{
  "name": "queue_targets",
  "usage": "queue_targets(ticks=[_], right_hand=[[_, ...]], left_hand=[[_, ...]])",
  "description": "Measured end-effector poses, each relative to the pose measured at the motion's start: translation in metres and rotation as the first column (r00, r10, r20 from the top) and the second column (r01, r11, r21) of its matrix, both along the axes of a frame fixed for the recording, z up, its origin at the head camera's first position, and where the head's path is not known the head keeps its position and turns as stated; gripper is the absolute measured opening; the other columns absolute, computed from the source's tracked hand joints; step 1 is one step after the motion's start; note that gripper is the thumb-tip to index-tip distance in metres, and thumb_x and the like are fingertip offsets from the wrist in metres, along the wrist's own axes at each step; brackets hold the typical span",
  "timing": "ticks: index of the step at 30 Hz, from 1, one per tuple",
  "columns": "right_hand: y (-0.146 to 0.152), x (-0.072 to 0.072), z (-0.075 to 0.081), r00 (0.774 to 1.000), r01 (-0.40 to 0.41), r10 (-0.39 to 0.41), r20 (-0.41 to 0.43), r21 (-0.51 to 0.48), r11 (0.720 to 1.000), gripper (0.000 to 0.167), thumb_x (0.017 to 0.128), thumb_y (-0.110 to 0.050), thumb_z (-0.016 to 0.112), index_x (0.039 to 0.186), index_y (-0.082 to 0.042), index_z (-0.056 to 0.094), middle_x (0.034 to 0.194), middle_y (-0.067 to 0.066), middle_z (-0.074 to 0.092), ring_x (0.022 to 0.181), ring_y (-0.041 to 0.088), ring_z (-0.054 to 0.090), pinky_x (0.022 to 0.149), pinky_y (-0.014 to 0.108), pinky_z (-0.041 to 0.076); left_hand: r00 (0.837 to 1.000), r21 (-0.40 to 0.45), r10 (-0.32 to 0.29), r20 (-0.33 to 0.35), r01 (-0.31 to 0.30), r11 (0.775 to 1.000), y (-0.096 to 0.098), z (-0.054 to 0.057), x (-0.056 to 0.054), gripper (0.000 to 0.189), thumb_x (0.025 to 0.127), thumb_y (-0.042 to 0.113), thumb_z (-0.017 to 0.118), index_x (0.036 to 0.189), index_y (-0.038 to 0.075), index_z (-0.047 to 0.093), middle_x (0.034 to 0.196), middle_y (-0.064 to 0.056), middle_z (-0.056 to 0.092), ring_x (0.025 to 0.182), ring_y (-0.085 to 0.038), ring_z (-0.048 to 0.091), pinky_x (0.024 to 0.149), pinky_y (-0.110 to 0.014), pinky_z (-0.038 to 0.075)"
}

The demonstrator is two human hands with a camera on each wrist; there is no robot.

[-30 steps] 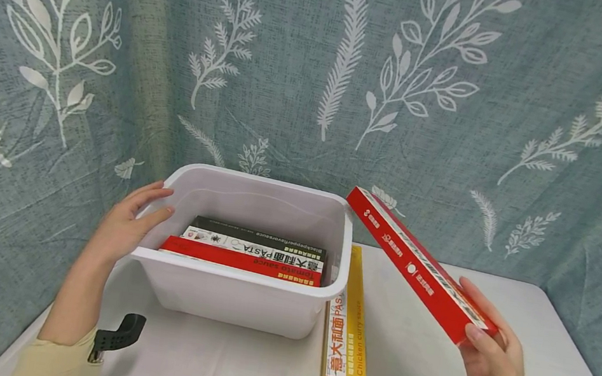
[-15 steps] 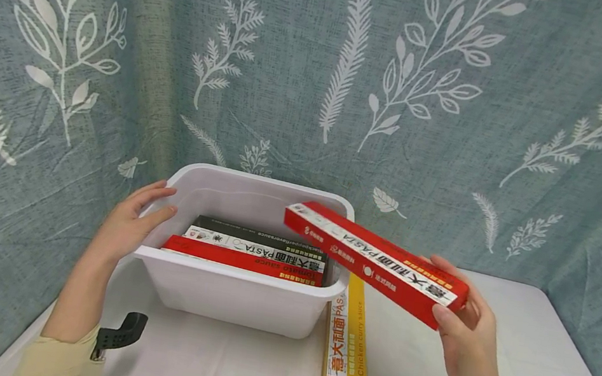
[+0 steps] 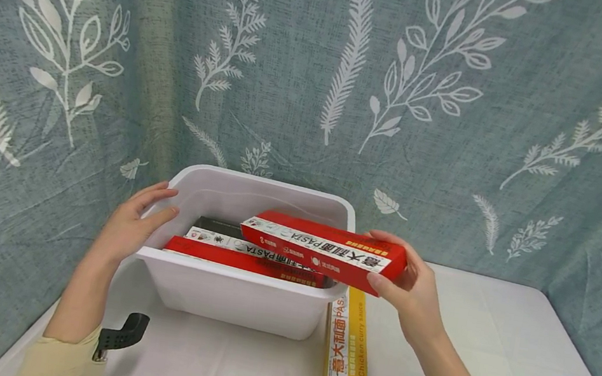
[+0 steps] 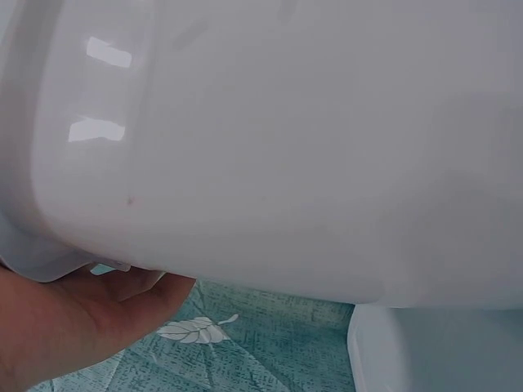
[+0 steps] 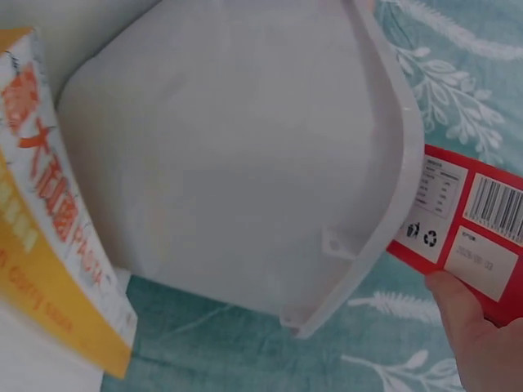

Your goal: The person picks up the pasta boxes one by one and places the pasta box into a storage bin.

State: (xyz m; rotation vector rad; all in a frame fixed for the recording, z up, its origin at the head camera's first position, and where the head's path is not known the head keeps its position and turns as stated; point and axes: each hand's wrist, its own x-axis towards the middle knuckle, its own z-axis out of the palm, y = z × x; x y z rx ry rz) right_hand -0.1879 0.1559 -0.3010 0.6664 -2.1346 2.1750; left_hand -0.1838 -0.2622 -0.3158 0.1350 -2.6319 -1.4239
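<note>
A red pasta box (image 3: 315, 248) is held by its right end in my right hand (image 3: 418, 291), thumb on the front. Its far end reaches over the white plastic bin (image 3: 239, 301), slanting down to the left. In the right wrist view, the thumb presses beside the barcode end of the red box (image 5: 433, 204). My left hand (image 3: 124, 227) holds the bin's left rim, thumb over the edge. In the bin lie a red tomato sauce pasta box (image 3: 228, 256) and a black pepper one (image 3: 209, 224), partly hidden by the held box.
A yellow chicken curry pasta box (image 3: 350, 349) lies on the white table (image 3: 229, 370), right against the bin's right side in the head view. A blue-green leaf-patterned curtain (image 3: 292, 84) hangs behind and along both sides. Dark wrist mounts (image 3: 125, 331) show on the forearms.
My right hand has carried the red pasta box leftward from above the table's right side to over the bin, turning it closer to level. The left hand stays at the rim.
</note>
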Motion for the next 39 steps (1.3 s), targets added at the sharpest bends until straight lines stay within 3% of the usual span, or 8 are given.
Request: queue_targets(ticks=[7,17,28,39], right_hand=[[-0.024,-0.018,0.006,0.997,-0.054,0.051,0.051,0.063,0.997,0.055,0.085,-0.004,0.064,0.138,-0.002,0.049,0.137,0.014,0.051,0.119,0.032,0.049,0.086,0.035,0.055],[-0.050,-0.039,0.015,0.992,-0.098,0.081,0.094,0.199,0.975,0.060,0.084,-0.017,0.069,0.140,-0.013,0.050,0.135,0.011,0.052,0.118,0.031,0.050,0.088,0.040,0.054],[-0.060,-0.057,0.015,0.974,-0.180,0.149,0.168,0.190,0.965,0.062,0.084,-0.015,0.069,0.137,-0.004,0.038,0.128,0.019,0.056,0.108,0.029,0.061,0.089,0.041,0.054],[-0.058,-0.066,0.014,0.990,-0.103,0.070,0.121,0.293,0.951,0.058,0.084,-0.022,0.074,0.137,-0.016,0.054,0.132,0.009,0.056,0.116,0.031,0.058,0.090,0.041,0.053]], left_hand=[[1.000,0.000,-0.002,0.004,0.002,1.000,-0.002,-0.001,-0.001,0.059,0.100,0.037,0.051,0.148,0.005,0.039,0.161,-0.013,0.018,0.145,-0.044,0.012,0.102,-0.075,0.017],[1.000,0.013,0.000,0.004,0.000,1.000,-0.002,-0.003,-0.001,0.058,0.100,0.036,0.051,0.148,0.005,0.039,0.161,-0.013,0.018,0.145,-0.044,0.013,0.103,-0.074,0.018],[0.999,0.005,-0.025,-0.034,0.025,1.000,-0.004,-0.003,-0.001,0.056,0.100,0.032,0.052,0.146,0.001,0.042,0.160,-0.015,0.020,0.145,-0.043,0.015,0.105,-0.072,0.017],[0.999,0.011,-0.029,-0.024,0.029,1.000,-0.006,-0.004,-0.002,0.057,0.100,0.034,0.052,0.147,0.003,0.041,0.161,-0.012,0.020,0.145,-0.042,0.015,0.105,-0.071,0.019]])
